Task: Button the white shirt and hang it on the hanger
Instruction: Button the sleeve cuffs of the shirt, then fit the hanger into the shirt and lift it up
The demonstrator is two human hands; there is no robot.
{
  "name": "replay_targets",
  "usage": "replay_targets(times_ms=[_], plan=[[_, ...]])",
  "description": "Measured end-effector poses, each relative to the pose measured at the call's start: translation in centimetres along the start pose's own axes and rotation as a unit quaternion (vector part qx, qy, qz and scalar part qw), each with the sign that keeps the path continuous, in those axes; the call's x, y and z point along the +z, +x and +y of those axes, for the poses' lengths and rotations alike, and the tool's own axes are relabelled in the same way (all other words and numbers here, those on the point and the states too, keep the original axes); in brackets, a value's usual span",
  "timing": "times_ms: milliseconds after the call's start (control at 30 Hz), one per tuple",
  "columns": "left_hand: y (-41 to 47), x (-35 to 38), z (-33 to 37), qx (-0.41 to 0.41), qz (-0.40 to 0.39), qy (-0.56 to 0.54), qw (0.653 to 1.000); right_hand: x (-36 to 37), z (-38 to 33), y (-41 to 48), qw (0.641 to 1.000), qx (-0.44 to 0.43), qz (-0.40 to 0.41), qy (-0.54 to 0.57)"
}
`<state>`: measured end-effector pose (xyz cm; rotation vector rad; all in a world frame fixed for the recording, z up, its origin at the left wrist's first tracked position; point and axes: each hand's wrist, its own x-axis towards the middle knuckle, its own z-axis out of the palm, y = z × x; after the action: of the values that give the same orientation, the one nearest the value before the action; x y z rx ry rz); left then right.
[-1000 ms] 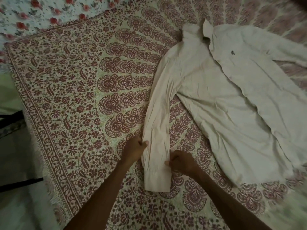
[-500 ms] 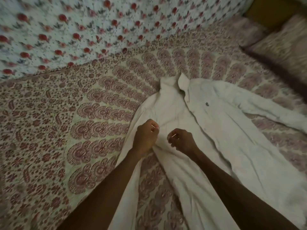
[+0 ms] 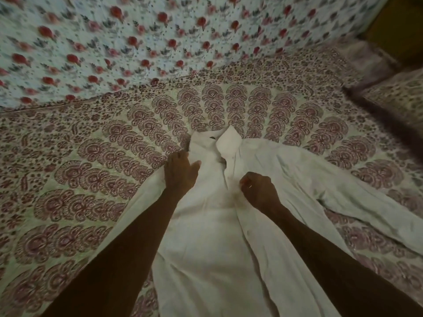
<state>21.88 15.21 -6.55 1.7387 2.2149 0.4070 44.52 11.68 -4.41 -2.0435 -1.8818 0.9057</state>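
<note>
The white shirt [image 3: 206,243] lies front up on the patterned bedspread [image 3: 80,179], collar [image 3: 225,139] pointing away from me and open at the neck. My left hand [image 3: 180,173] grips the shirt's left shoulder, fingers curled under the fabric edge and thumb on top. My right hand [image 3: 258,192] is a closed fist on the right front panel beside the placket; I cannot tell whether it pinches cloth. The right sleeve [image 3: 366,202] runs out to the right. No hanger is in view.
A floral sheet with red roses [image 3: 137,42] rises behind the bedspread. A patterned pillow [image 3: 396,97] sits at the far right, with a dark gap in front of it.
Both hands have moved up from the left sleeve's cuff to the chest and shoulder near the collar. The view has tilted up and closer to the shirt.
</note>
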Motion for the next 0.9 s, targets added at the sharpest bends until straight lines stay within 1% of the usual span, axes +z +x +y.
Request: replay_targets(times_ms=[33, 100, 133, 167, 200, 233, 333, 433, 533, 567, 633, 700, 800, 867, 900], plan=[[0.9, 0.2, 0.2, -0.006, -0.043, 0.007, 0.999, -0.3, 0.0, 0.9, 1.000, -0.007, 0.008, -0.004], [2.4, 0.7, 0.8, -0.018, -0.133, 0.057, 0.989, -0.7, -0.2, 2.6, 1.000, -0.014, 0.017, -0.012], [2.8, 0.8, 1.2, -0.017, -0.157, 0.096, 0.983, -1.0, -0.3, 3.5, 0.999, -0.017, 0.020, -0.018], [3.0, 0.8, 1.3, -0.014, -0.161, 0.130, 0.978, -1.1, -0.4, 4.4, 0.999, -0.023, 0.024, -0.027], [3.1, 0.8, 1.3, -0.013, -0.149, 0.145, 0.978, -1.2, -0.5, 5.2, 0.999, -0.030, 0.027, -0.034], [3.1, 0.9, 1.1, -0.016, -0.136, 0.134, 0.981, -1.4, -0.5, 6.0, 0.998, -0.042, 0.034, -0.033], [3.2, 1.2, -0.3, -0.029, -0.118, 0.031, 0.992, -1.5, -1.1, 7.9, 0.994, -0.091, 0.050, -0.031], [3.1, 1.6, -1.4, -0.018, -0.109, -0.029, 0.993, -1.6, -2.6, 9.9, 0.988, -0.139, 0.065, -0.014], [2.0, 2.3, -1.6, -0.018, -0.056, -0.096, 0.994, -2.1, -5.2, 11.4, 0.979, -0.184, 0.086, 0.011], [1.6, 2.5, -1.5, -0.018, -0.032, -0.111, 0.993, -2.3, -5.8, 11.9, 0.975, -0.199, 0.100, 0.004], [1.0, 2.6, -1.2, -0.003, 0.014, -0.132, 0.991, -2.9, -7.1, 12.9, 0.969, -0.211, 0.118, -0.052], [0.9, 2.6, -0.8, 0.020, 0.041, -0.140, 0.989, -3.4, -8.0, 14.1, 0.973, -0.197, 0.073, -0.098], [1.1, 2.6, -0.9, 0.049, 0.057, -0.143, 0.987, -4.2, -8.6, 15.7, 0.983, -0.163, -0.050, -0.072], [1.0, 2.6, -0.9, 0.057, 0.062, -0.144, 0.986, -4.5, -9.0, 16.4, 0.978, -0.157, -0.125, -0.048], [0.9, 2.6, -0.9, 0.060, 0.065, -0.143, 0.986, -4.5, -9.3, 16.6, 0.973, -0.170, -0.152, -0.046]])
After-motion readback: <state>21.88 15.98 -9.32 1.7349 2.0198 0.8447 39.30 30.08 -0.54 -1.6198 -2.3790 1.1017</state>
